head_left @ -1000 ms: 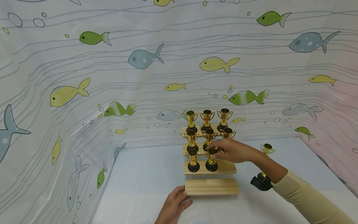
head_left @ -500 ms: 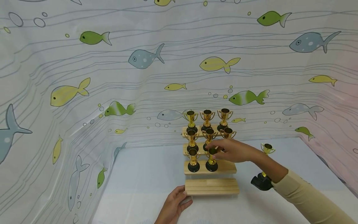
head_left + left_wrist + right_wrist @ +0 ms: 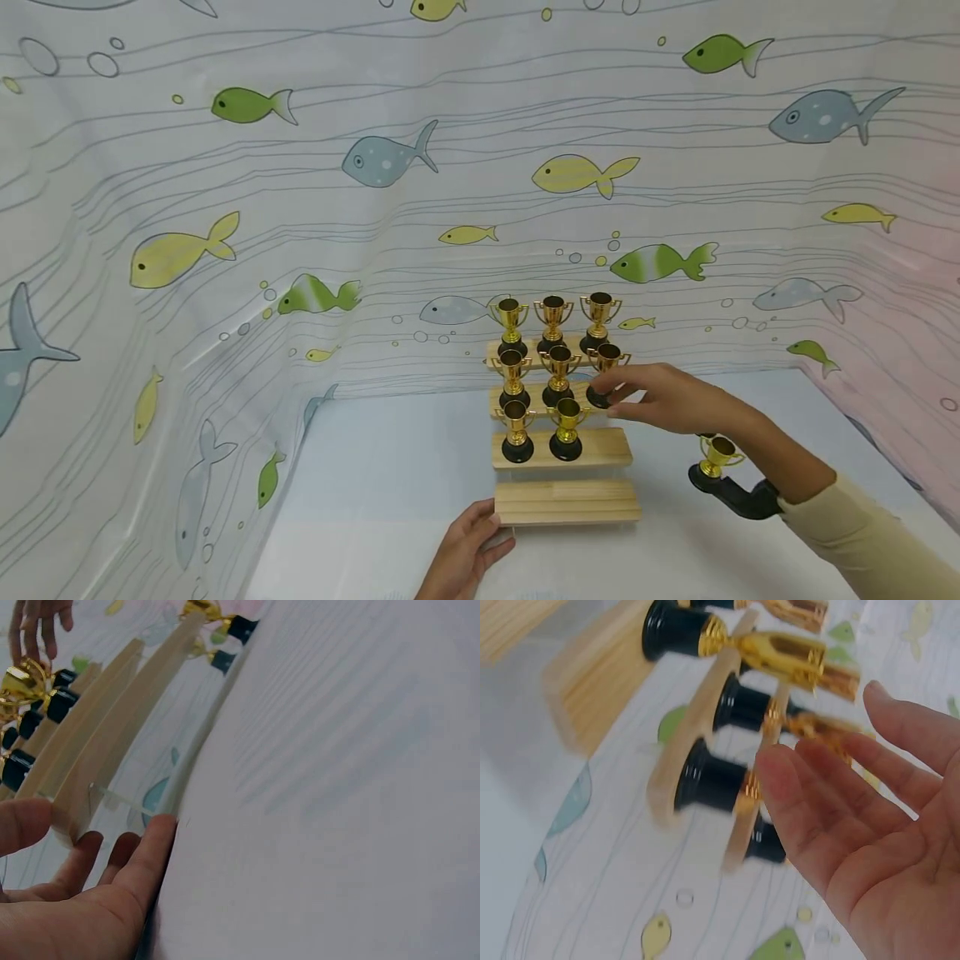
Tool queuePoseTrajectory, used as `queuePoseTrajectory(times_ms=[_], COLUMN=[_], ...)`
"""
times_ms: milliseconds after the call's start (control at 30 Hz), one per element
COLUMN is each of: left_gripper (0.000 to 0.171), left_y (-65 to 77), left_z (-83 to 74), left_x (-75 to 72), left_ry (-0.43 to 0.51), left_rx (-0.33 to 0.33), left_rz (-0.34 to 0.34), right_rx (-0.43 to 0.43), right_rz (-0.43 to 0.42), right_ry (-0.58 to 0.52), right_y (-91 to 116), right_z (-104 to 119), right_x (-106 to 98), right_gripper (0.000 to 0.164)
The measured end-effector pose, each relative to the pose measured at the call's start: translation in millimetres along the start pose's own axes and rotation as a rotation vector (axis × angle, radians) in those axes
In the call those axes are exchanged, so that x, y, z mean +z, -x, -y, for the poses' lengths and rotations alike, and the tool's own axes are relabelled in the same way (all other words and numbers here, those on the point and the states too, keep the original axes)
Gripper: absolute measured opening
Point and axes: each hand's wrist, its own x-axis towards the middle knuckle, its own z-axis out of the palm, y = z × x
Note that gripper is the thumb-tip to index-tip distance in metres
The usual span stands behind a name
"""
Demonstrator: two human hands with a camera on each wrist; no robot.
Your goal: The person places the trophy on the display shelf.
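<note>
A tiered wooden display stand (image 3: pixel 566 502) holds small gold trophies on black bases. My left hand (image 3: pixel 465 546) grips the left end of its lowest shelf, thumb on one side and fingers beneath, as the left wrist view (image 3: pixel 97 900) also shows. My right hand (image 3: pixel 663 400) hovers right of the third shelf, fingers loosely bent and holding nothing. Nearest it in the head view are the right trophy (image 3: pixel 606 358) of the second row, partly hidden by the fingertips, and a bright gold trophy (image 3: pixel 567 425) upright on the third shelf, beside another trophy (image 3: pixel 516 425).
On the table (image 3: pixel 375 467) at the right stands a trophy (image 3: pixel 717 457), with my forearm hiding what is behind it. A black curved piece (image 3: pixel 750 498) sits at my right wrist. A fish-patterned sheet (image 3: pixel 480 200) walls the back and sides.
My right hand has let go of the bright gold trophy on the third shelf and drawn away to the right. The trophy stays standing; my left hand keeps its place.
</note>
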Motion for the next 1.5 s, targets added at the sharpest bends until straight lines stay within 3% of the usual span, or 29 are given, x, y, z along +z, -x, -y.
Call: queuePoseTrajectory(times_ms=[400,700,933,1200,1500], left_gripper=[0.055,0.057,0.056,0.055,0.057], left_y=[-2.1,-3.6,-3.3,-1.5,0.4], left_z=[-0.4,-0.4,-1.0,-1.4,-2.1], left_x=[-0.7,0.2,1.6,0.8,1.1], left_ry=[-0.02,-0.016,-0.011,-0.017,0.008], left_rx=[0.043,0.024,0.024,0.032,0.01], left_rz=[0.015,0.008,-0.004,0.002,-0.008], right_rx=[0.137,0.21,0.212,0.292,0.315], right_rz=[-0.075,-0.12,-0.135,-0.12,-0.108], right_ry=[0.037,0.043,-0.021,-0.045,-0.102], right_y=[51,82,98,115,121], right_z=[-28,-53,-69,-92,-114], right_x=[-20,-22,-20,-12,2], right_gripper=[0.038,0.032,0.032,0.038,0.042])
